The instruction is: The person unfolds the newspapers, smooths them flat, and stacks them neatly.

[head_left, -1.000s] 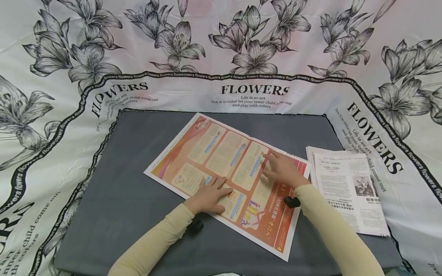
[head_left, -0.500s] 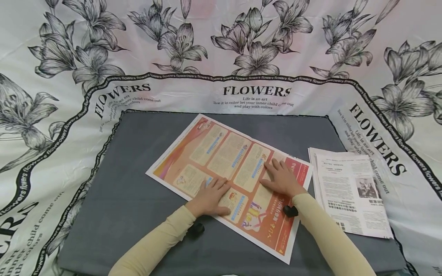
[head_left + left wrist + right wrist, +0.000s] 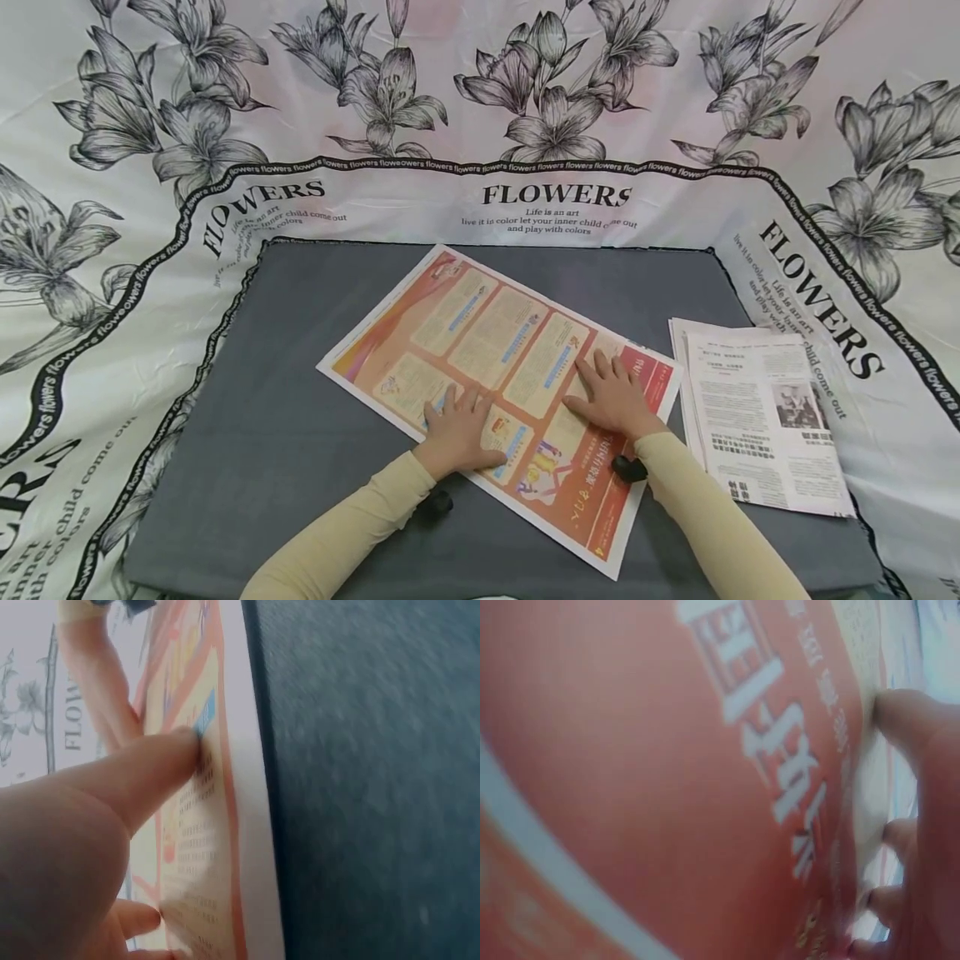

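The sheet (image 3: pixel 517 383) is laid askew on the desk (image 3: pixel 285 392), left of the stack (image 3: pixel 765 417); whether its nearest corner touches the stack cannot be told. The sheet is touched by the left grip (image 3: pixel 461 429), farther from the stack, and by the right grip (image 3: pixel 611 396), nearer it; in both, fingers are spread and nothing is grasped. If pressure were applied unevenly, the sheet could be wrinkled or torn. Were it slid toward the stack, edges could be snagged or bent.
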Tool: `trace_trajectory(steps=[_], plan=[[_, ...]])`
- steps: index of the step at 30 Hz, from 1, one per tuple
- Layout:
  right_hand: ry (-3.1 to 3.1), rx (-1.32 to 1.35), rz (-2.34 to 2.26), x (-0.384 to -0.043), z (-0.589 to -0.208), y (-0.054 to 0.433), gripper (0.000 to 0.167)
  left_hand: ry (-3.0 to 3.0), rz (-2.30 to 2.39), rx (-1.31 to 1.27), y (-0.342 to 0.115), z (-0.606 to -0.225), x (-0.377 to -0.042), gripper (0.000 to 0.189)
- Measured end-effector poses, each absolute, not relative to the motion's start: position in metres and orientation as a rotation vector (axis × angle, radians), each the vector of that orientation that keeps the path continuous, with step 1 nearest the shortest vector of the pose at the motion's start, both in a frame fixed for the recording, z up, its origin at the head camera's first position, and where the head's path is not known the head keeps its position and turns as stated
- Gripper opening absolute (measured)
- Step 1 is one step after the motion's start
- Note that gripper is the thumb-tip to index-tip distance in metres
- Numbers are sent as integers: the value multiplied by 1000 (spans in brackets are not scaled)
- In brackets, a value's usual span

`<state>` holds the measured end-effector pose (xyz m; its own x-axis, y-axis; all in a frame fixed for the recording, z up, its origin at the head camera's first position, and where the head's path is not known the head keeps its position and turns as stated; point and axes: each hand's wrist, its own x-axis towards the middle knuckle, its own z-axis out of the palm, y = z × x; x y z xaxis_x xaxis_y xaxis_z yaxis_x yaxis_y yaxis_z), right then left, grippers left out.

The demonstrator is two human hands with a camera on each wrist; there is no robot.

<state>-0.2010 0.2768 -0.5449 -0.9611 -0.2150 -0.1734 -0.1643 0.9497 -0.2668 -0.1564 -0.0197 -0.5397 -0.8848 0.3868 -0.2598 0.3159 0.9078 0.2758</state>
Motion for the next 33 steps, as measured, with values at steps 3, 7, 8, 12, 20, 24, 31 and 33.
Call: trace_trajectory(steps=[3,7,8,12,20,24,31,33], plan=[[2904,-249,-357,-193,-544,275,88,2726,349,566,-28,-540,-163,104],[2909,-212,-350,-177,-545,271,90,2690,402,654,-45,-540,-175,104],[2908,-204,-355,-172,-546,270,90,2686,418,667,-49,-540,-178,104],[2906,-185,-371,-153,-543,265,89,2677,480,604,-59,-538,-184,109],[2904,-165,-354,-133,-534,254,86,2679,395,374,-60,-527,-183,126],[2905,-142,-337,-128,-533,250,87,2656,405,400,-62,-526,-188,125],[2910,-127,-306,-114,-529,241,87,2581,346,496,-72,-525,-206,122],[2924,-137,-303,-112,-528,239,85,2565,323,534,-76,-524,-211,122]])
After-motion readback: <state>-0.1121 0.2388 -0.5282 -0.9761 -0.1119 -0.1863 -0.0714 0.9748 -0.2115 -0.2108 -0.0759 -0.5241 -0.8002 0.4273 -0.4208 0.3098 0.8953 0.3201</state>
